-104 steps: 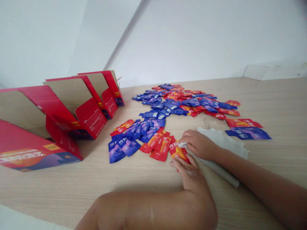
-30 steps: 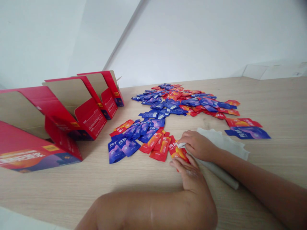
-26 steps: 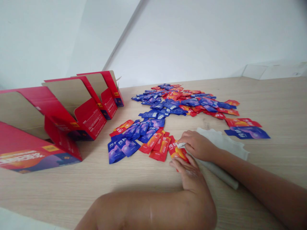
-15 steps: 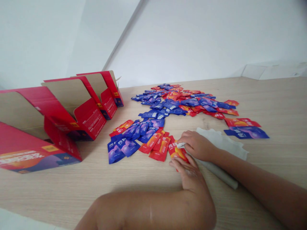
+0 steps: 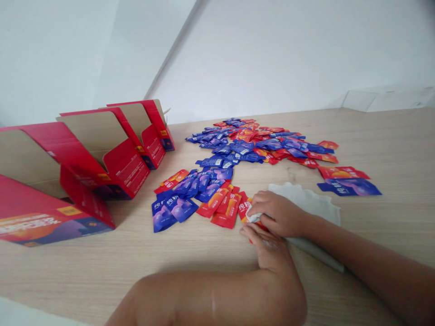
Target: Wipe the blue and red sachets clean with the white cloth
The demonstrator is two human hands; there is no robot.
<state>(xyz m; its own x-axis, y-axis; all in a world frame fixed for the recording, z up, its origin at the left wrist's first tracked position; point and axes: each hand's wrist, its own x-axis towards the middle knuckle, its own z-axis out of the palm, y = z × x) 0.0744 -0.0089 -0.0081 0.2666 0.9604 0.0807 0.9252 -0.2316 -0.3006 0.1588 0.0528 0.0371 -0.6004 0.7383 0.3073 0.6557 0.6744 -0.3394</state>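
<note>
My right hand (image 5: 283, 213) is closed on a bunched corner of a white cloth (image 5: 299, 192). That corner presses on the face of a red sachet (image 5: 244, 206) lying on the table. Just below, my left hand (image 5: 263, 242) holds the lower part of the same sachet, fingers over it, hiding much of its print. The rest of the cloth spreads beneath and behind my right hand and forearm. Left of the hands, several red sachets (image 5: 226, 213) and blue sachets (image 5: 181, 208) overlap in a loose fan.
Three open red cartons (image 5: 84, 226) stand along the left side, flaps raised. A large pile of mixed red and blue sachets (image 5: 244, 147) lies toward the wall. One blue sachet (image 5: 353, 187) and a red sachet (image 5: 343, 173) lie at the right of the wooden table (image 5: 136, 258).
My right hand has slid slightly left and down over the red sachet with the cloth, whose spread part shifted left too. My left hand has stayed in place.
</note>
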